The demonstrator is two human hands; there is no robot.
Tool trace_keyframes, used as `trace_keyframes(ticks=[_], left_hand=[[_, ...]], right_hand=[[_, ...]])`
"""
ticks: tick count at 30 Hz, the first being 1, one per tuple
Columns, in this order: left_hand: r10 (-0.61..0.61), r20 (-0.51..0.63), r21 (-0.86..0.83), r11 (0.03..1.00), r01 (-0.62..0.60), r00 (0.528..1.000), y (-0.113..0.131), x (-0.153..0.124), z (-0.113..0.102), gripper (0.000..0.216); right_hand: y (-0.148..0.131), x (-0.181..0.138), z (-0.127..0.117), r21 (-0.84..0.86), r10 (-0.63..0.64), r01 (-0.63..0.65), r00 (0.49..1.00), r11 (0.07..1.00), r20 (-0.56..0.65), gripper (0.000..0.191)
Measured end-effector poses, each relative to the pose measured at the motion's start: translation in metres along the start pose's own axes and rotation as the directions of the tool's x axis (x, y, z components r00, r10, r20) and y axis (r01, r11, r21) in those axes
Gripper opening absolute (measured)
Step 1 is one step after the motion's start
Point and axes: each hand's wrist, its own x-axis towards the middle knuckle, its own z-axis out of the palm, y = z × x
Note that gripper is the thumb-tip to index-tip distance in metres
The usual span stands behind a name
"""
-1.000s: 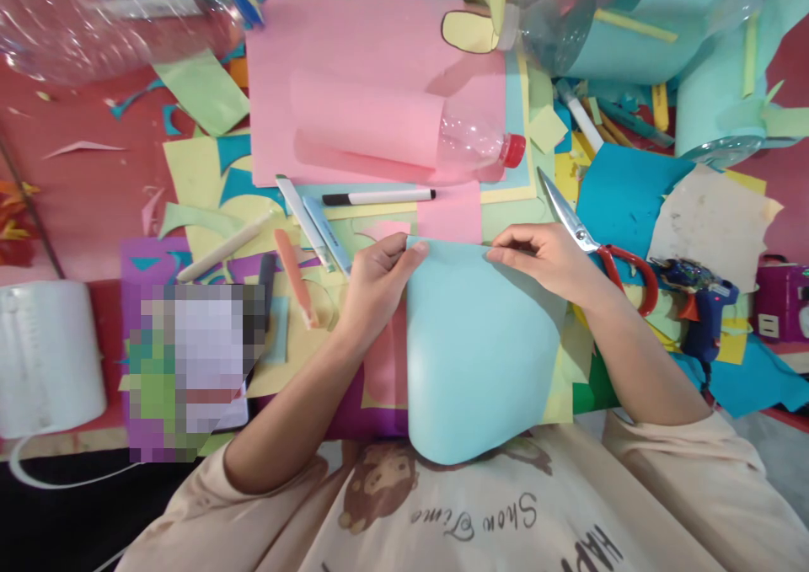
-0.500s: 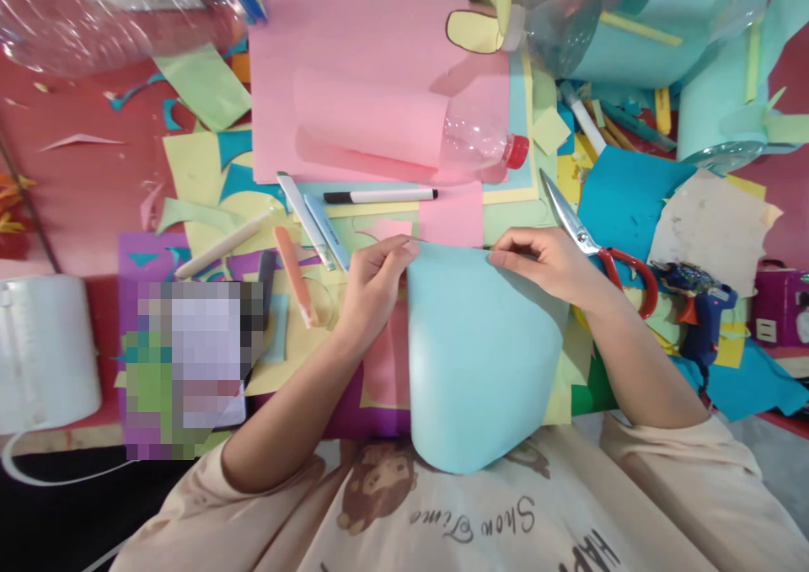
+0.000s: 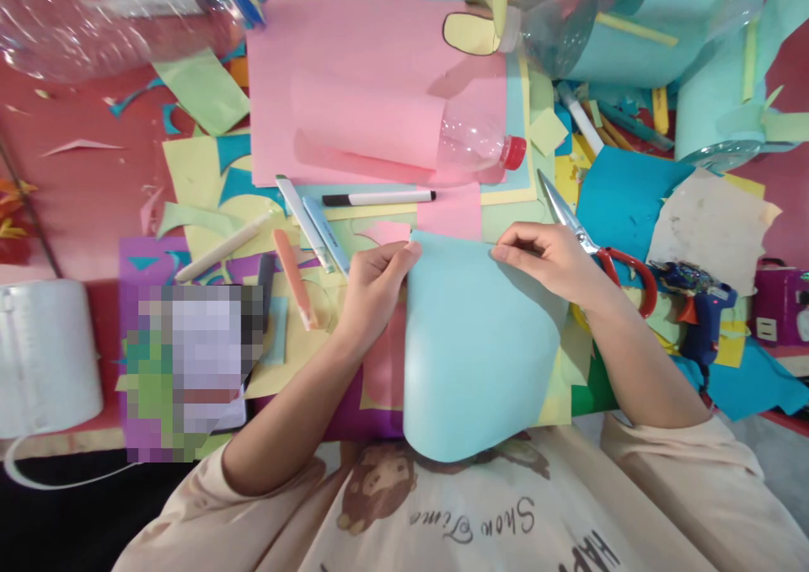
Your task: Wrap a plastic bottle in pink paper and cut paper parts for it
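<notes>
A light blue sheet of paper (image 3: 477, 353) is bent over in a loose curve at the table's front edge, its rounded fold toward my shirt. My left hand (image 3: 377, 281) pinches its upper left corner between thumb and fingers. At the upper right edge, my right hand (image 3: 543, 256) has the paper between thumb and fingertips. Beyond the sheet lie a black-and-white marker (image 3: 379, 198) and a clear bottle (image 3: 471, 141) with a red cap, wrapped in pink paper. Red-handled scissors (image 3: 591, 239) lie just past my right hand.
Pens and an orange marker (image 3: 294, 277) lie left of my left hand. A blue glue gun (image 3: 708, 319) sits at the right, near dark blue paper (image 3: 623, 197). A large clear bottle (image 3: 120, 24) lies at the back left. A white box-shaped device (image 3: 47, 357) stands at the left edge.
The paper's top left corner now stands a little higher above my left fingers, and its lower curve has drawn slightly up and left. Both hands keep their pinch, nearly in place.
</notes>
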Motion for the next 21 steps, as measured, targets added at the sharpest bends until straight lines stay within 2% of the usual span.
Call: trace_keyframes(ticks=[5, 9, 15, 19, 21], left_hand=[[0.005, 0.002, 0.041, 0.999, -0.005, 1.000, 0.003, -0.002, 0.000, 0.045], [-0.007, 0.058, 0.109, 0.994, 0.001, 0.998, 0.007, -0.006, 0.004, 0.044], [0.019, 0.176, 0.159, 0.986, -0.048, 0.984, 0.007, -0.011, 0.013, 0.044], [0.020, 0.195, 0.175, 0.983, -0.055, 0.981, 0.008, -0.011, 0.015, 0.042], [0.026, 0.204, 0.175, 0.983, -0.063, 0.979, 0.008, -0.011, 0.014, 0.043]], right_hand=[[0.001, -0.002, -0.001, -0.033, 0.014, -0.012, 0.998, 0.999, 0.058, 0.027], [-0.001, -0.003, 0.001, -0.092, 0.021, -0.013, 0.996, 0.996, 0.084, 0.019], [-0.013, 0.000, 0.022, -0.059, -0.056, 0.060, 0.996, 0.996, 0.069, 0.026], [-0.015, 0.001, 0.033, -0.005, -0.057, 0.058, 0.996, 0.998, 0.067, 0.028], [-0.014, 0.001, 0.032, 0.001, -0.064, 0.064, 0.998, 0.998, 0.028, 0.029]])
